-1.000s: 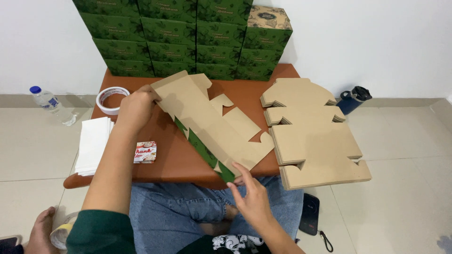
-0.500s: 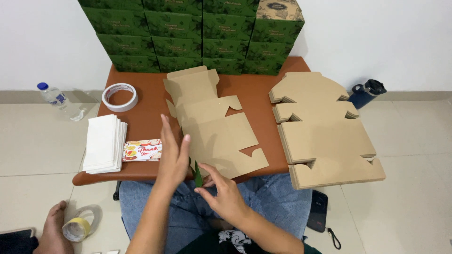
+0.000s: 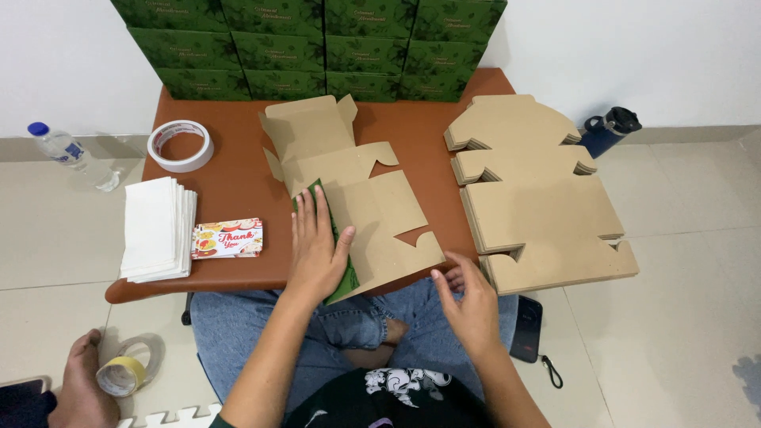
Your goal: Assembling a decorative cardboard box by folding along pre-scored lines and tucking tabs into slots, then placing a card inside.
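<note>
1. The flat brown cardboard box blank with a green printed underside [image 3: 361, 206] lies in the middle of the reddish-brown table [image 3: 230, 178], its lower corner over the near edge.
2. The left hand [image 3: 317, 250] presses flat on the blank's left flap, fingers spread, gripping nothing.
3. The right hand [image 3: 469, 305] hovers off the near edge beside the blank's lower right corner, fingers loosely curled and empty.
4. A stack of brown cardboard blanks [image 3: 539, 198] overhangs the right edge.

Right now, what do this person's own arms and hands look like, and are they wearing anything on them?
Both arms are bare from the elbow down: no sleeves, gloves or watch show. The left hand and right hand are bare, and no rings can be made out. Lower down, a dark top with a white print and blue jeans show.
</note>
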